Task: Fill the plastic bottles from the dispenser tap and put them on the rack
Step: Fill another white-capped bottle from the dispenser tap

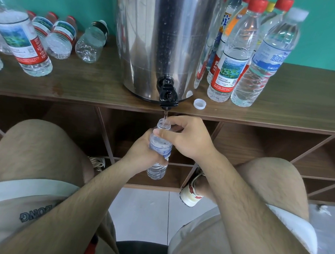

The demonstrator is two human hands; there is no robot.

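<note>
A steel dispenser [158, 32] stands on the wooden shelf top [96, 85], its black tap [168, 94] overhanging the front edge. A thin stream of water runs from the tap into the open neck of a clear plastic bottle [160, 147] with a blue label, held upright just below. My left hand [141, 151] grips the bottle's body. My right hand [188, 137] holds its shoulder and neck with thumb and fingers. The bottle's white cap [199, 103] lies on the shelf top right of the tap.
Several capped, filled bottles [242, 51] stand right of the dispenser. Empty bottles [58, 35] lie on their sides at the left, and one large bottle [19, 41] leans there. A diagonal-slat rack [264, 150] sits under the shelf top. My knees flank the bottle.
</note>
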